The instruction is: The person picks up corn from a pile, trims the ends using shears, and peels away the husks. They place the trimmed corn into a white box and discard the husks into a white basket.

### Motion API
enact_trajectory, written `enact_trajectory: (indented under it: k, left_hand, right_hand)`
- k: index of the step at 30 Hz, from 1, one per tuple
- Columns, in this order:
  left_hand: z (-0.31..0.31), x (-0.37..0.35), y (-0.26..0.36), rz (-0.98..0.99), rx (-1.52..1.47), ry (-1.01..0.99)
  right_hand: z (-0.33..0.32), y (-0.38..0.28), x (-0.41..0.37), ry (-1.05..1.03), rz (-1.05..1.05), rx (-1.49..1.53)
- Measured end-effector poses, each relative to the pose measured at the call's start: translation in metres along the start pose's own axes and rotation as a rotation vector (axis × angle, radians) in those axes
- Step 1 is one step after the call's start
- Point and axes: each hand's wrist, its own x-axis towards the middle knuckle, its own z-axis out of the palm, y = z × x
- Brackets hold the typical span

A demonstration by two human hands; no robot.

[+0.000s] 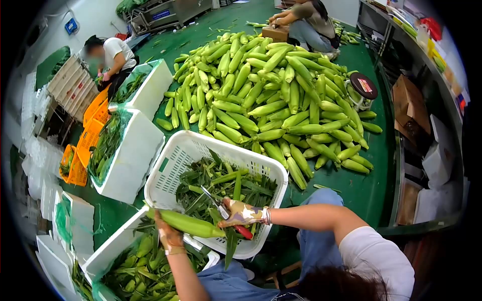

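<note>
Green corn cob [190, 223] between left hand [168, 235], gripping one end, and right hand [242, 212], clasping shears [221, 208].

Gloved hands [202, 223] hold a husked corn ear [193, 223] and shears [221, 208] over a white basket [165, 173].

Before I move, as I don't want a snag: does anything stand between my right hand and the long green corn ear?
Nothing visible does: the green corn ear, in your left hand, ends close beside your right hand.
</note>
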Motion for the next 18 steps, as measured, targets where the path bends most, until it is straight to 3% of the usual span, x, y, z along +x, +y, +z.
enact_trajectory:
  k: [3,4,5,8,10,12,13,14,15,17,18]
  left_hand:
    - [0.010,0.002,-0.030,-0.115,-0.051,-0.142]
    - [0.014,-0.002,-0.039,-0.106,-0.030,-0.171]
    - [0.017,-0.003,-0.047,-0.148,-0.058,-0.176]
    - [0.022,-0.011,-0.055,-0.239,-0.030,-0.116]
    - [0.003,0.014,-0.063,-0.126,0.052,-0.260]
    - [0.008,0.012,-0.029,-0.018,-0.050,-0.054]
    - [0.007,0.011,-0.008,-0.042,-0.180,-0.107]
    - [-0.002,0.019,0.006,0.054,-0.208,-0.156]
    - [0.002,0.013,0.021,0.108,-0.187,0.017]
    - [-0.033,0.032,0.032,0.222,-0.176,0.014]
    - [-0.042,0.030,0.028,0.272,-0.115,0.001]
  right_hand:
    - [0.004,0.005,0.000,-0.157,0.008,0.030]
    - [0.009,0.003,-0.008,-0.130,-0.065,0.261]
    - [0.008,0.008,-0.010,-0.122,-0.064,0.267]
    - [0.006,0.021,-0.016,-0.189,0.108,0.238]
    - [-0.023,0.001,-0.028,-0.219,0.138,0.150]
    - [-0.051,0.001,-0.032,-0.219,0.059,-0.088]
    - [-0.067,-0.003,-0.036,-0.212,0.038,-0.151]
    - [-0.089,-0.013,-0.041,-0.147,0.001,-0.270]
    - [-0.110,-0.019,-0.044,-0.084,-0.038,-0.388]
    - [-0.150,0.007,-0.045,0.062,-0.041,-0.496]
    - [-0.173,0.012,-0.045,0.117,0.098,-0.438]
